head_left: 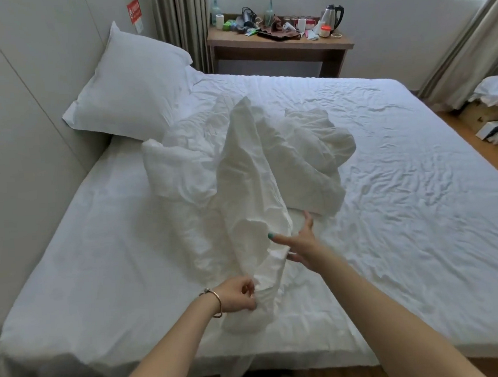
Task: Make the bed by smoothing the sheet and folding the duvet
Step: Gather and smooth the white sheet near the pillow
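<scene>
Wrinkled sheet point(401, 179), pillow point(130, 84) by headboard, cluttered desk point(280, 45) under window

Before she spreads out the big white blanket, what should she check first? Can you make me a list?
1. Left hand holds the duvet: ok, its fingers pinch the near end.
2. Right hand holds the duvet: not ok, its fingers are spread open beside the cloth.
3. Duvet untangled: not ok, it lies bunched and twisted in the middle of the bed.
4. Sheet smooth: not ok, wrinkles show all over it.
5. Pillow out of the way: ok, it sits at the headboard, though the duvet reaches close to it.
6. Which duvet corner she has: cannot tell.
</scene>
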`<action>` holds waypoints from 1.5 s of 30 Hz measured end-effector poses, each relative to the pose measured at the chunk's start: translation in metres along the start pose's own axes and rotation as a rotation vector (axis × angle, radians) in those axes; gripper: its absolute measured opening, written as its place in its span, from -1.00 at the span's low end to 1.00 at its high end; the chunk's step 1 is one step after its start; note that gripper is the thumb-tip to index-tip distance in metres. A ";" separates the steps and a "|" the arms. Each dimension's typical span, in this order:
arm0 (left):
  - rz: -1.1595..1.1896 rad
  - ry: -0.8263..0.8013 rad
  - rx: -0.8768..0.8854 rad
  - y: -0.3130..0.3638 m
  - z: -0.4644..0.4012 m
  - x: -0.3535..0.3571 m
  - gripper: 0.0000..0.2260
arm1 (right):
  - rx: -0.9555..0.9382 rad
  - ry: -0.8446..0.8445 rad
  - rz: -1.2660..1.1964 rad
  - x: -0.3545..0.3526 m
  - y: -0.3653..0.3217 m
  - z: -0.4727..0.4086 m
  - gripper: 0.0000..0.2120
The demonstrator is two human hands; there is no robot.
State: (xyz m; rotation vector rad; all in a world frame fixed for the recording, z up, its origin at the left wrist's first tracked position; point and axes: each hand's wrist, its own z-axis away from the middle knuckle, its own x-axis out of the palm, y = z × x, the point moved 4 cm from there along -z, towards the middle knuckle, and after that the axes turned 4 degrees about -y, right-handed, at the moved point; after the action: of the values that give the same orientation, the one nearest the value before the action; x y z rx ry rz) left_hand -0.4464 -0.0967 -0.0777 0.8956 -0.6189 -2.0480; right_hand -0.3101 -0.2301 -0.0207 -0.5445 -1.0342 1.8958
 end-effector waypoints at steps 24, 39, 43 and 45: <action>-0.091 0.812 0.147 0.087 -0.043 -0.144 -0.62 | -0.097 -0.209 0.654 -0.042 -0.067 -0.081 -0.47; -0.652 1.182 -0.251 0.164 -0.170 -0.316 -0.18 | -0.483 0.193 1.538 -0.108 -0.218 -0.301 -0.09; -0.225 0.758 -0.598 0.122 -0.190 -0.312 0.25 | -0.416 0.113 1.608 -0.113 -0.216 -0.339 0.11; 0.122 0.661 -0.502 0.111 -0.196 -0.278 0.17 | -0.407 0.070 1.552 -0.125 -0.208 -0.346 0.10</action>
State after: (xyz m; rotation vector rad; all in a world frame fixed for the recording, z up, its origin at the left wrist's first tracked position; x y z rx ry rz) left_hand -0.1235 0.0473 -0.0208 1.1021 0.1894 -1.5482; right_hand 0.0994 -0.1291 -0.0446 -2.0609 -0.9887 2.8455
